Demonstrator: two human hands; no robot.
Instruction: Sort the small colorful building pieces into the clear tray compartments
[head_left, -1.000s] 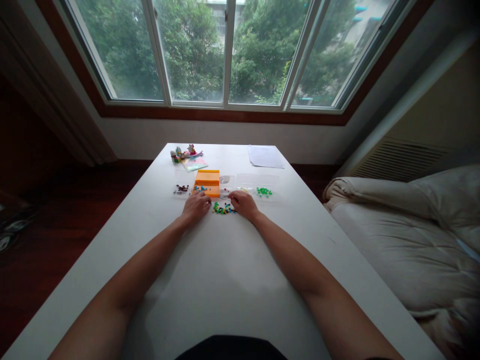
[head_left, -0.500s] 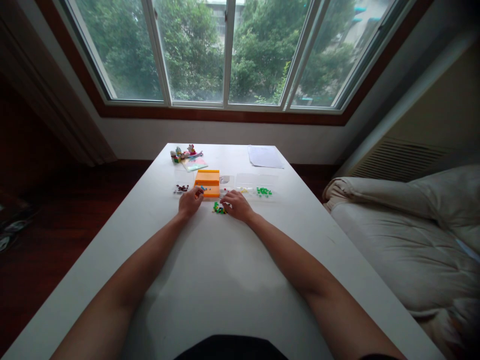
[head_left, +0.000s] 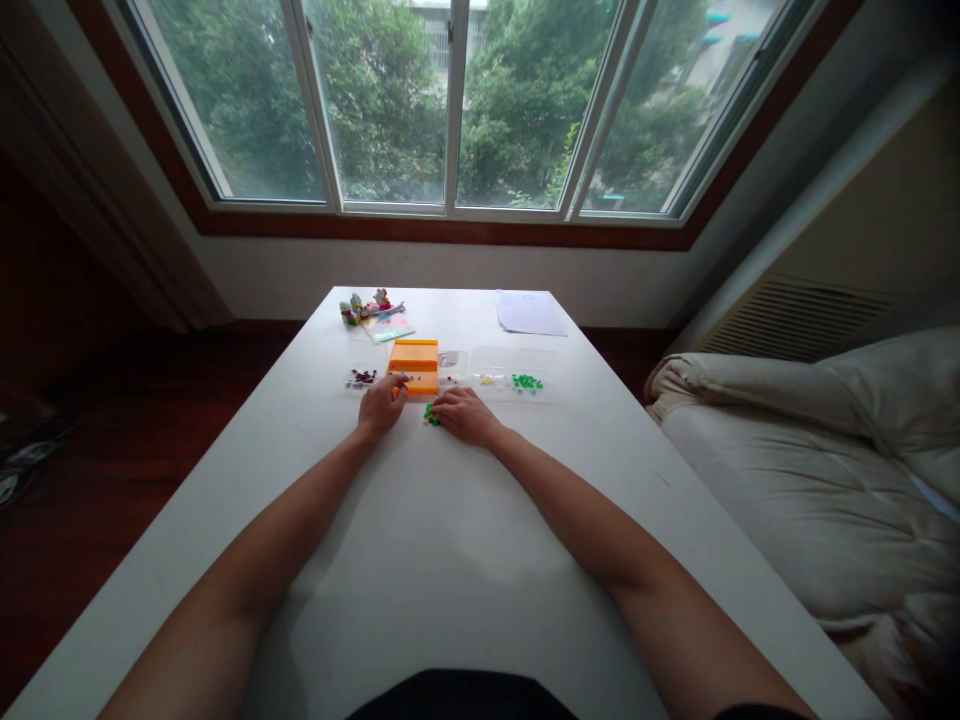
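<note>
My left hand (head_left: 381,404) rests at the left front corner of an orange box (head_left: 414,365). Its thumb and forefinger reach over the edge, slightly apart, with no held thing visible. A few tiny blue pieces (head_left: 412,377) lie inside the box. My right hand (head_left: 468,414) lies low over a small pile of mostly green pieces (head_left: 430,414) in front of the box. Its fingers stretch left and touch the pile, covering part of it. Whether a tiny piece sits under those fingertips is hidden.
Clear trays hold dark brown pieces (head_left: 364,377) on the left, pale yellow pieces (head_left: 487,380) and green pieces (head_left: 527,383) on the right. Small figures (head_left: 352,312), a shiny card (head_left: 390,327) and white paper (head_left: 531,312) are at the back of the white table (head_left: 450,560).
My right hand has moved slightly left and down, and now covers more of the green pile. My left hand remains at the orange box with little movement.
</note>
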